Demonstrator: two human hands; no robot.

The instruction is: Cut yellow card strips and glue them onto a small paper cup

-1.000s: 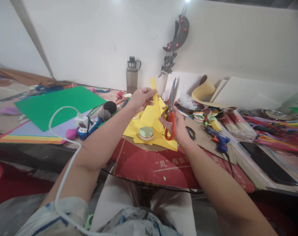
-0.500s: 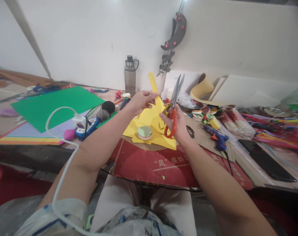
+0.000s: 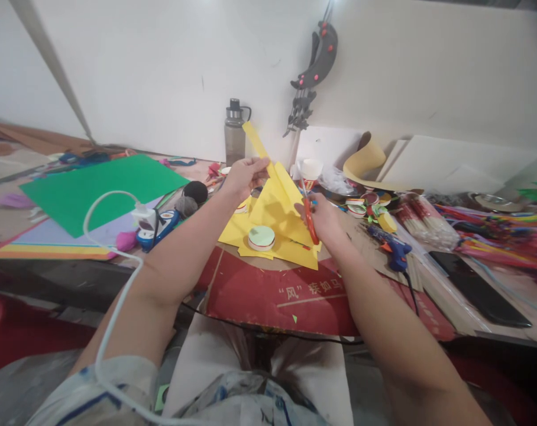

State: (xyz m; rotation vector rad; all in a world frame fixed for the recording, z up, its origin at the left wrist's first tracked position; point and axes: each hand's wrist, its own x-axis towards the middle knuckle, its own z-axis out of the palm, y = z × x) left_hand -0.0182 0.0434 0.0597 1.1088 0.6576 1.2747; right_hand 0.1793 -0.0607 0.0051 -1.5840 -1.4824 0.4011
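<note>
My left hand (image 3: 245, 177) is closed, pinching a lifted sheet of yellow paper (image 3: 281, 202) near its top; a narrow strip of it sticks up and to the left. My right hand (image 3: 322, 218) is closed on red-handled scissors (image 3: 310, 218), whose blades point up and away beside the sheet's right edge. More yellow paper lies flat beneath on the red cardboard (image 3: 277, 293). A round tape roll (image 3: 261, 238) sits on that flat paper.
A green sheet (image 3: 95, 184) and coloured sheets lie at the left, with a white charger and cable (image 3: 144, 216). A grey bottle (image 3: 234, 131) stands by the wall. A blue glue gun (image 3: 392, 248), stick bundles, a black phone (image 3: 479, 288) and craft clutter fill the right.
The scissors have dropped from upright and swung toward the paper's right edge. My left hand has tilted the sheet, so its strip now leans left.
</note>
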